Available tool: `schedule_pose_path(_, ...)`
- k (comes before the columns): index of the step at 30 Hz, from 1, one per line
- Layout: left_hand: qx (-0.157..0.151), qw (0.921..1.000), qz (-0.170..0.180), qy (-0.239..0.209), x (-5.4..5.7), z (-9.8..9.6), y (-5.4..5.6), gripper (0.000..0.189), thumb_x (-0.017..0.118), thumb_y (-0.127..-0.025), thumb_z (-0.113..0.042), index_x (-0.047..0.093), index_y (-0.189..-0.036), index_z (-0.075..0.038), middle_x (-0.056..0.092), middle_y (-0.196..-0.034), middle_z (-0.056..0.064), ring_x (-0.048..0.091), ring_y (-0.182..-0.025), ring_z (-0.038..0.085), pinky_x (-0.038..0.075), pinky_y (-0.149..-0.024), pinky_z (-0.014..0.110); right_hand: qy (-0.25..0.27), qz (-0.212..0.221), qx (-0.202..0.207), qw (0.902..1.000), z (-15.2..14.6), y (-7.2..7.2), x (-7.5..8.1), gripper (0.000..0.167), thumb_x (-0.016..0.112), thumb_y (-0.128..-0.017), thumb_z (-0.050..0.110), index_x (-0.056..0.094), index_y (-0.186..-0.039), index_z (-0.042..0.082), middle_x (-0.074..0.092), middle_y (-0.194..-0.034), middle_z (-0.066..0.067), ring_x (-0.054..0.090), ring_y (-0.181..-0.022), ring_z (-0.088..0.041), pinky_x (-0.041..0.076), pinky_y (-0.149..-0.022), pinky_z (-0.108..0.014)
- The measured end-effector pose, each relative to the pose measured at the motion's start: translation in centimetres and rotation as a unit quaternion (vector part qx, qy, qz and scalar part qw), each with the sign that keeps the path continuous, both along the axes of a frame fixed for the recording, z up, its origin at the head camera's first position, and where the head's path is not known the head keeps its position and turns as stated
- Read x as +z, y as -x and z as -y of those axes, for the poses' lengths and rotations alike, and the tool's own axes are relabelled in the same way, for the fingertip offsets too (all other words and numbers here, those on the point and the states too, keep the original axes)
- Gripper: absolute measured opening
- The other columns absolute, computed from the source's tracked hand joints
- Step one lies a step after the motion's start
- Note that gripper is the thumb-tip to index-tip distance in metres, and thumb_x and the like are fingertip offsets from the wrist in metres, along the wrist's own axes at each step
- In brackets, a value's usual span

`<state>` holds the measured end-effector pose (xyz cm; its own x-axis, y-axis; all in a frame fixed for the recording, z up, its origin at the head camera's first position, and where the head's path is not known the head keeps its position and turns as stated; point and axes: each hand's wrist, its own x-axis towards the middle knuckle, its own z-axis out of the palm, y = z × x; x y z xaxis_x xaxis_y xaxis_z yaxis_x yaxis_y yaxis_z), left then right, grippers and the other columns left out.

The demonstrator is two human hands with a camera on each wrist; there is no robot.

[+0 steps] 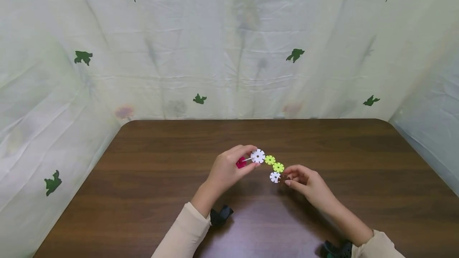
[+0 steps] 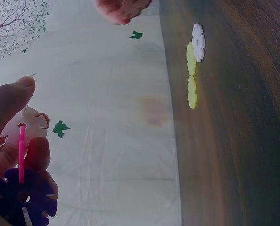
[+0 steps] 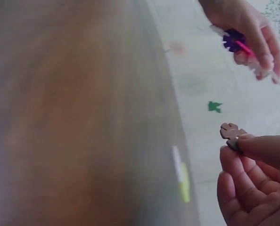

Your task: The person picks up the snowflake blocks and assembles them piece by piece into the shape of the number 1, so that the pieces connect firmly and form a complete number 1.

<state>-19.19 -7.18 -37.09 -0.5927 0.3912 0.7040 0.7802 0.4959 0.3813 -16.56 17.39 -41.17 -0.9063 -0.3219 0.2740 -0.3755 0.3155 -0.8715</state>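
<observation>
My left hand holds a small chain of slotted snowflake discs. A white disc is pinched at its fingertips, a pink disc stands edge-on behind it, and a purple disc sits nearer the palm. My right hand pinches a brown snowflake disc between thumb and fingers. Between the hands, two yellow-green discs and another white disc lie on the table, close together. In the head view the brown disc overlaps that white one.
The brown wooden table has rounded far corners. Behind it hangs a pale curtain with green bird and leaf prints. A black wrist strap shows at the left sleeve, another at the right.
</observation>
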Motion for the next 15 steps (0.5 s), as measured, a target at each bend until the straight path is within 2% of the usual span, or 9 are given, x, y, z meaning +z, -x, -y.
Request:
schedule_pose_path(8, 0.001, 1.0, 0.0, 0.004, 0.1, 0.0, -0.1, 0.034, 0.078, -0.07, -0.015, 0.065, -0.101, -0.008, 0.063, -0.085, -0.001, 0.051, -0.066, 0.005, 0.043, -0.059, 0.013, 0.028, -0.018, -0.02, 0.9993, 0.6, 1.0, 2.7, 0.018, 0.065, -0.08, 0.0, 0.057, -0.096, -0.002, 0.059, -0.084, -0.011, 0.059, -0.071, -0.016, 0.05, -0.061, -0.029)
schedule_pose_path(15, -0.001, 1.0, 0.006, 0.004, 0.2, 0.0, -0.2, 0.034, 0.078, -0.07, -0.014, 0.065, -0.1, -0.008, 0.063, -0.085, -0.001, 0.05, -0.066, 0.005, 0.043, -0.058, 0.013, 0.058, -0.027, -0.024, 0.9977, 1.4, 1.5, 4.8, 0.016, 0.066, -0.08, 0.002, 0.056, -0.092, -0.002, 0.059, -0.083, -0.012, 0.061, -0.07, -0.015, 0.051, -0.061, -0.027)
